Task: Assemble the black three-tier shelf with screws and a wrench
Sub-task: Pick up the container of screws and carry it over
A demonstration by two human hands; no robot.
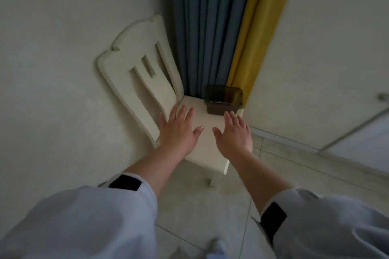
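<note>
Head view: we hold our left hand (179, 130) and right hand (233, 134) over the chair (202, 139), fingers (182, 112) spread wide, holding nothing; a dark box (223, 102) sits just beyond, contents unclear.

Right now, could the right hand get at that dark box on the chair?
Probably yes: the right hand is open, its fingertips just short of the dark box at the back of the chair seat, with nothing between them.

Matt cream paint covers the smooth chair (147, 82), pleated blue curtain (206, 27) and yellow curtain (263, 27) look like soft cloth, the dark box (224, 101) has a glossy translucent lid, floor tiles (200, 206) faintly sheened.
</note>
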